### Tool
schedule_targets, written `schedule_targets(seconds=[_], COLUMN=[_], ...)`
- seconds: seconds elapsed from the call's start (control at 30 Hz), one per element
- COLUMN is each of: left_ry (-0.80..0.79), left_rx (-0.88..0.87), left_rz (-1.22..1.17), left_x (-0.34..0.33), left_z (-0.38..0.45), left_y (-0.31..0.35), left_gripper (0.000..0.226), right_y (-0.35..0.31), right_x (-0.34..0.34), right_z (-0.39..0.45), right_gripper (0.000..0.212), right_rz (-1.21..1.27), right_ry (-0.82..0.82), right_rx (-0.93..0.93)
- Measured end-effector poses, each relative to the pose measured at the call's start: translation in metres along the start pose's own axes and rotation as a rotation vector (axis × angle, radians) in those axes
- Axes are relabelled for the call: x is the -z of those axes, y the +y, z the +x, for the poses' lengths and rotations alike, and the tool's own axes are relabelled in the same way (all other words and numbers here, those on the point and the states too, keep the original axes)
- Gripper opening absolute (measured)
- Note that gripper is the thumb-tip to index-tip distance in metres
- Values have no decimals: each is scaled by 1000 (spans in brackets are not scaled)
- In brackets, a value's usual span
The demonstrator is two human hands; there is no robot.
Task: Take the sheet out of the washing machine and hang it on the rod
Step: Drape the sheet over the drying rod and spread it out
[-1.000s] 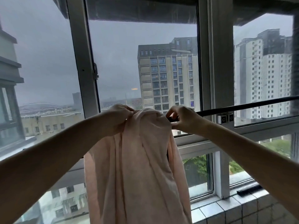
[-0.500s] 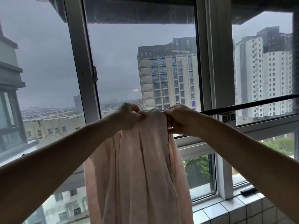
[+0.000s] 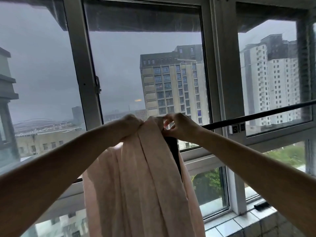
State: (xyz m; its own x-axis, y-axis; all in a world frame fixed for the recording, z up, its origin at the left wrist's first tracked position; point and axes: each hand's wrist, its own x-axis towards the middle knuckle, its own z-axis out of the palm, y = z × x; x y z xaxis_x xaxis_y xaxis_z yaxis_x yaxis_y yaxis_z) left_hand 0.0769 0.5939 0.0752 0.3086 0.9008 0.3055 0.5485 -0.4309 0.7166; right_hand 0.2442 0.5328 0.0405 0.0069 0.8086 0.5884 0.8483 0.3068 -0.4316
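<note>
Nearest us, both forearms reach forward and up. In front of us we see the pink sheet (image 3: 136,177) hanging in long folds, its top bunched over the black rod (image 3: 256,115). The left hand (image 3: 130,125) has its fingers curled into the bunched top of the sheet at its left side. The right hand (image 3: 179,125) pinches the sheet's upper right edge where it meets the rod, fingers bent. The rod runs on rightward across the window frame (image 3: 220,82). Beyond the glass stand a tan tower (image 3: 172,82) and a white tower (image 3: 273,79) under grey sky.
</note>
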Motion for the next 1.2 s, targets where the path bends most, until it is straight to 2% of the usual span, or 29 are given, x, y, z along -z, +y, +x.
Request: schedule_targets(seconds=[0.07,0.2,0.27,0.3,0.33,0.4,0.47,0.53,0.6,0.67,0.73,0.83,0.93,1.0,1.07,1.13,1.2], left_ry=[-35,-108,-122,-102,-34,146,195,61,-70,-51,-31,-110,-128,-85,-46,-5,39], left_rx=[-20,-35,-77,-129,-217,-443,-554,-449,-297,-258,-218,-149,-63,-1,43,70,103], left_rz=[109,325,429,497,585,639,499,204,-63,-66,-117,-386,-619,-695,-763,-819,-827], left_x=[4,15,23,26,29,29,21,13,11,17,25,38,50,61,73,83,91], left_z=[1,-1,-3,-5,-6,-10,-18,-25,-27,-23,-21,-23,-31,-36,-40,-45,-48], left_y=[0,-2,-5,-7,-8,-6,7,23,31,30,22,8,-4,-12,-20,-27,-33], left_gripper=[34,35,32,27,20,21,9,22,13,9,16,22,24,25,24,22,19], right_y=[-2,-10,-11,-11,-13,-18,-28,-35,-41,-39,-36,-36,-37,-40,-43,-49,-59], right_x=[-7,-11,-12,-11,-9,-3,2,4,6,7,8,2,-12,-23,-32,-40,-48], right_z=[8,18,19,20,22,28,38,46,47,46,44,43,47,52,58,64,69], right_gripper=[46,14,16,17,16,12,13,13,13,19,19,9,8,11,11,15,20], right_rz=[20,97,178,224,291,471,542,373,271,364,504,554,426,424,288,23,-117], right_ry=[52,98,130,153,177,225,277,323,298,259,213,134,-17,-146,-195,-140,5], right_rx=[-5,28,47,44,28,-7,30,128,194,192,161,139,101,22,16,95,143])
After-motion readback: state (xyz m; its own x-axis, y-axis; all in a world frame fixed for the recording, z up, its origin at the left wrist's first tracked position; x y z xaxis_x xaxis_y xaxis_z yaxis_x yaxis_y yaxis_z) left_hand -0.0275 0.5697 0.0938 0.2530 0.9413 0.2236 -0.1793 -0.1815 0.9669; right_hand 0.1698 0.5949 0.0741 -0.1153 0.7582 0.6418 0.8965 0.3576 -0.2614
